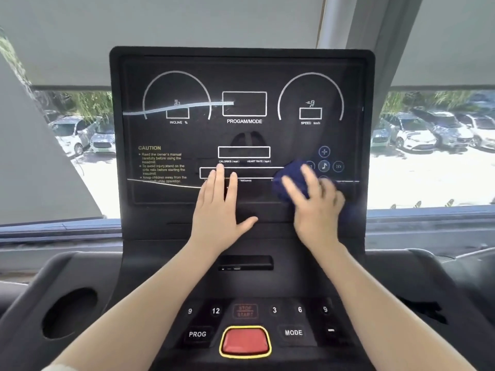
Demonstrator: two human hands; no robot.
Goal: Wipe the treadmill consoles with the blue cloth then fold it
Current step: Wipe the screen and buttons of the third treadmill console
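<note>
A black treadmill console (pixel 241 76) with white dial markings and a yellow caution text fills the middle of the view. My right hand (pixel 314 207) presses a bunched dark blue cloth (pixel 290 174) against the lower right of the screen, beside the round music buttons. Its fingers look blurred and lie fairly straight over the cloth. My left hand (pixel 221 207) rests flat on the lower middle of the screen, fingers straight and spread, thumb out to the right.
Below the screen sit a slot (pixel 245 262), number keys, PROG and MODE keys and a red button (pixel 245 341). A round cup holder (pixel 69 313) is at the lower left. Behind the console a window shows parked cars.
</note>
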